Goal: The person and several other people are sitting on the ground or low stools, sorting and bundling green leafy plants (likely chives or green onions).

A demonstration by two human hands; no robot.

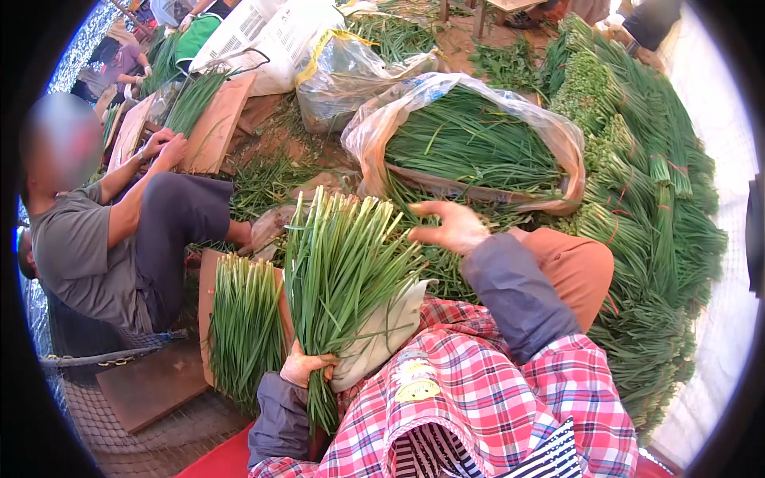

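Observation:
My left hand is closed around a thick bunch of garlic chives, low on its leaves, with the pale cut ends pointing up and away from me. A beige cloth lies beside the bunch over my lap. To the right of the pale ends, my right hand is held with thumb and fingers apart and nothing visible in it. A second pile of chives lies on a brown board just left of the bunch.
An open plastic bag full of chives stands ahead. Tied bundles form a tall stack along the right. At left sits another person, hands at chives on a slanted board. Loose leaves litter the ground.

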